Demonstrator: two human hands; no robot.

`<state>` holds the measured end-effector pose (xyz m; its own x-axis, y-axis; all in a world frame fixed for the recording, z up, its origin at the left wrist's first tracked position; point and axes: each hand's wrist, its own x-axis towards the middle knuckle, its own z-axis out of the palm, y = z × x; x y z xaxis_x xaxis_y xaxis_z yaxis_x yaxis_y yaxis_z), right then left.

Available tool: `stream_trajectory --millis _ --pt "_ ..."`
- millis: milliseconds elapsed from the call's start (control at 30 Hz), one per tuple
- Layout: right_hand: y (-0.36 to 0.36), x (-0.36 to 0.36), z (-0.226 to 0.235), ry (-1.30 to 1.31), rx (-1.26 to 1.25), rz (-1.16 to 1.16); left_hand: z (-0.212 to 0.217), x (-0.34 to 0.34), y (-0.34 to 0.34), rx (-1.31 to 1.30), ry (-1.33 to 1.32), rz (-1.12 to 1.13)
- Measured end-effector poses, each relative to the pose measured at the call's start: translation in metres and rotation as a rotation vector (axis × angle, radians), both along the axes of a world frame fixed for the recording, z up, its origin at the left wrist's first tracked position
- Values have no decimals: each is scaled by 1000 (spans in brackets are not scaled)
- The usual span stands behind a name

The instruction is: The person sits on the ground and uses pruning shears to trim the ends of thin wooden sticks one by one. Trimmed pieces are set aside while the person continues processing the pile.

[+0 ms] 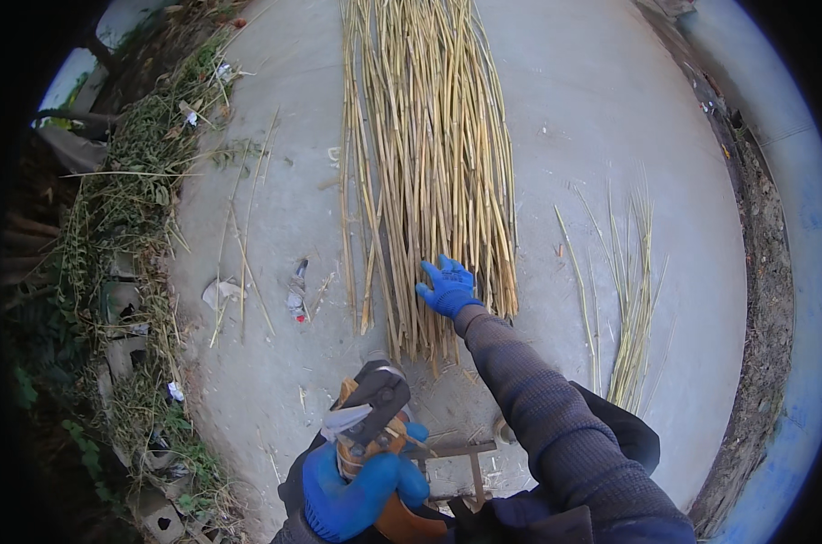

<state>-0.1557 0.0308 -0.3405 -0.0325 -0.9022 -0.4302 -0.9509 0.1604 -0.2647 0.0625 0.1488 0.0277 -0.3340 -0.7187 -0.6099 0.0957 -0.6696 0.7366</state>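
A long bundle of thin yellow-brown canes (429,163) lies on the concrete, running away from me. My right hand (447,286), in a blue glove, reaches out over its near end with fingers spread. Whether the fingertips touch the canes I cannot tell. Close to my body, my left hand (361,485), also blue-gloved, is closed round a pair of pruning shears (379,399) with a dark metal head and orange handles. The shears' head points up and away from me, and part of the handles is hidden by the fingers.
A smaller bunch of thin greenish canes (633,317) lies to the right. Left are a few loose stems (243,245) and litter (298,290), then a strip of cut weeds (130,218) and concrete blocks (121,354). A metal frame (461,451) stands by my lap.
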Motion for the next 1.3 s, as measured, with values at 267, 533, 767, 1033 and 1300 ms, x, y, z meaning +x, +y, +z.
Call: stream_trajectory --millis 267,533,767,1033,1300 --pt "8 -33 11 -329 -429 -179 -2 -5 -4 63 -59 17" --pt "79 -97 198 -1122 -175 -502 -5 -7 6 -96 31 28" --pt "210 -68 297 -1845 536 -731 -11 -14 12 -207 20 114" --pt "170 -83 346 -1384 -33 -367 -33 -27 -1 -256 14 186" --pt "343 -113 482 -1136 -29 -436 -56 -36 -9 -310 -25 198"
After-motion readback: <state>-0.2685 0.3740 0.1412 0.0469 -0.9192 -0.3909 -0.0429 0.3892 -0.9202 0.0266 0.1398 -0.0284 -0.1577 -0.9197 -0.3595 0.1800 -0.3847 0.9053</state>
